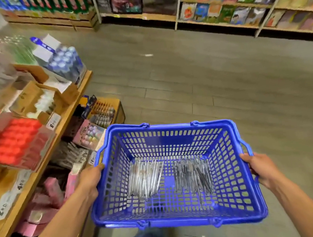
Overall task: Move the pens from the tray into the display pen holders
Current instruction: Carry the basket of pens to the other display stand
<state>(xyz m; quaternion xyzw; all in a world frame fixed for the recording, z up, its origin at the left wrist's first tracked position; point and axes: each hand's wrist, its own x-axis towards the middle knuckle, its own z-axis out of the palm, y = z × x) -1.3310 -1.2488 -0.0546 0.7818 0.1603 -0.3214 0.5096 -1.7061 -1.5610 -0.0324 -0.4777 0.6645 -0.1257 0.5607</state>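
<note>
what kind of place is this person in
Most likely a stationery or book shop. Wooden shelves on the left hold boxed goods with price tags, racks of books line the far wall, and both hands carry a blue shopping basket with two bundles of pens.

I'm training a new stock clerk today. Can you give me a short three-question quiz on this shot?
1. True or false: both hands grip the blue basket.
2. How many bundles of pens lie in the basket? A) one B) two C) four
3. Fill in: the red packs sit on the wooden shelf to the person's ____.

Key:
1. True: the left hand and right hand each hold a side rim.
2. B: a silvery bundle and a darker bundle.
3. left
</note>
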